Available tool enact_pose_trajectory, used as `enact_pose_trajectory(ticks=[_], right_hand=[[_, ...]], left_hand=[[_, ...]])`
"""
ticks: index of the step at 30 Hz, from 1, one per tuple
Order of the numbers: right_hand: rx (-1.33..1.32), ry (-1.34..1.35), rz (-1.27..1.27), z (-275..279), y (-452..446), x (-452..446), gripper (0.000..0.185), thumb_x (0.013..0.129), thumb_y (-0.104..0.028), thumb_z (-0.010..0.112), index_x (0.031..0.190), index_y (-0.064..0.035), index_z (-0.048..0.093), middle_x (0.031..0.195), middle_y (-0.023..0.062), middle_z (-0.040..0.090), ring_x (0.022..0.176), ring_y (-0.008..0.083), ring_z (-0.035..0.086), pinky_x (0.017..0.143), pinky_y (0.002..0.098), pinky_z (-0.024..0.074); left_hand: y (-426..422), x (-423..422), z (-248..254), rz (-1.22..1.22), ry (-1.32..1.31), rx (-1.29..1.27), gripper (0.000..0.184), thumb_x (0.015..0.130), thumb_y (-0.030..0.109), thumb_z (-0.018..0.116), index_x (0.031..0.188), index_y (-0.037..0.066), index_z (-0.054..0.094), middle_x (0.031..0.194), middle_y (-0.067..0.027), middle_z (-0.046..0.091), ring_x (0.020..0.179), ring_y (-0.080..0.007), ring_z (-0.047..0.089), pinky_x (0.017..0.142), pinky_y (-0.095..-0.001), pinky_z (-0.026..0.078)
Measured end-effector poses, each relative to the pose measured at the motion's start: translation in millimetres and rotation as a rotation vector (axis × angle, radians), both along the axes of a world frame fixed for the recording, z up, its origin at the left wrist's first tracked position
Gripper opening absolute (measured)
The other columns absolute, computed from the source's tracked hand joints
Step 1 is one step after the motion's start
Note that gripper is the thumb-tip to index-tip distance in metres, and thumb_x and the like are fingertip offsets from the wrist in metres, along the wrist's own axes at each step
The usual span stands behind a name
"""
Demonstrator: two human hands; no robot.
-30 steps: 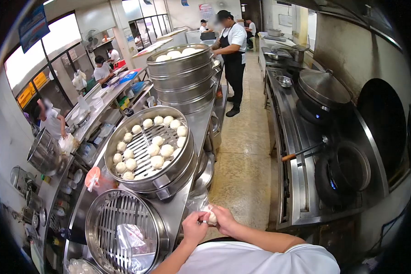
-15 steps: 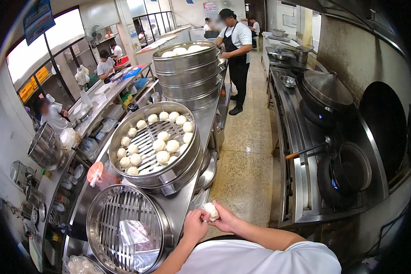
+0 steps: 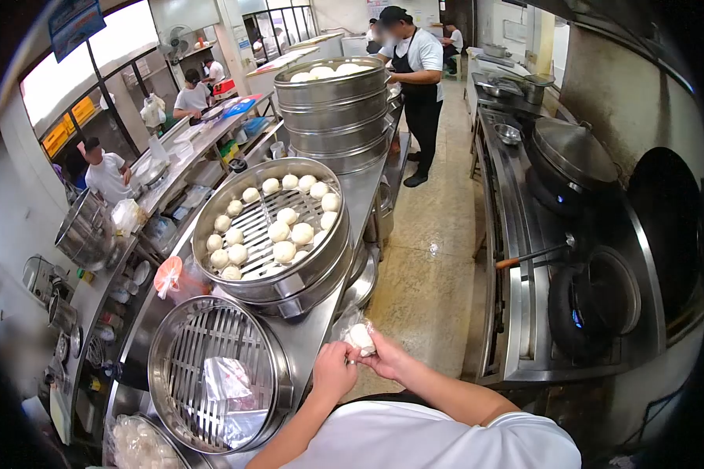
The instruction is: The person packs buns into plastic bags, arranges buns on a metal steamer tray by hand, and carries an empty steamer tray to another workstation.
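Six o'clock: fingertips of the left hand [image 3: 335, 370] hidden where it meets the right hand [image 3: 385, 359]; underside of the white bun [image 3: 361, 337] hidden too. White shirt [image 3: 438, 438] cut by bottom edge. Seven-thirty: bag of pale pieces [image 3: 142, 442] clipped below, contents indistinct. Eight: blurred patch, unidentifiable. Ten: lettering on blue sign [image 3: 77, 30] too small to read. Twelve: steamer stack [image 3: 332, 117] walls conceal lower tiers' contents; aproned co-worker's [image 3: 421, 98] head blurred.
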State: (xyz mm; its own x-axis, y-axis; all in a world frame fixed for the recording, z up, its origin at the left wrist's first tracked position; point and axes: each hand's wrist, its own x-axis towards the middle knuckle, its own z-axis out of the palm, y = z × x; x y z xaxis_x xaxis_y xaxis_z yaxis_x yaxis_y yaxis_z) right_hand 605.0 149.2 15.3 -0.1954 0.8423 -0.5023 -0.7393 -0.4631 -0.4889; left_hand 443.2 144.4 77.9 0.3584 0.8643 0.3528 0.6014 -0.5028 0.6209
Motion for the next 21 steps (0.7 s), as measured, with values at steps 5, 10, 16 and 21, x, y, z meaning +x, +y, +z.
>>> enact_pose_trajectory(ticks=[5,10,16,21], right_hand=[[-0.032,-0.009,-0.109,2,7,-5,0.048,0.113,-0.048,0.049,0.132,-0.0063,0.063,0.123,0.0111,0.073,0.108,0.0253,0.072,0.088,0.0436,0.061],[-0.072,0.011,-0.221,10,10,-10,0.043,0.111,-0.044,0.056,0.128,-0.0051,0.066,0.117,0.0109,0.075,0.103,0.0249,0.073,0.084,0.0413,0.0612],[0.06,-0.272,-0.299,25,22,-17,0.036,0.106,-0.035,0.069,0.118,-0.0017,0.073,0.103,0.0085,0.077,0.091,0.0194,0.074,0.08,0.0363,0.0598],[0.238,-0.555,-0.27,16,23,-16,0.043,0.1,-0.031,0.077,0.125,0.0033,0.071,0.107,0.01,0.076,0.092,0.0171,0.072,0.082,0.0344,0.0591]], left_hand=[[-1,2,0,0.014,0.041,-0.038,0.015,0.095,0.016,0.072,0.089,0.006,0.064,0.089,-0.0142,0.068,0.088,-0.0386,0.065,0.078,-0.0496,0.051],[-8,6,-5,0.027,0.011,-0.09,0.015,0.096,0.016,0.072,0.09,0.005,0.064,0.089,-0.0147,0.068,0.088,-0.0387,0.067,0.077,-0.0499,0.052],[-5,12,-12,-0.03,-0.09,0.009,0.011,0.096,0.014,0.072,0.094,0.005,0.066,0.091,-0.0147,0.069,0.088,-0.0387,0.067,0.078,-0.0501,0.053],[-3,8,-18,-0.117,-0.06,0.021,0.011,0.094,0.014,0.074,0.097,0.005,0.067,0.094,-0.0145,0.07,0.089,-0.0375,0.068,0.079,-0.0471,0.055]])
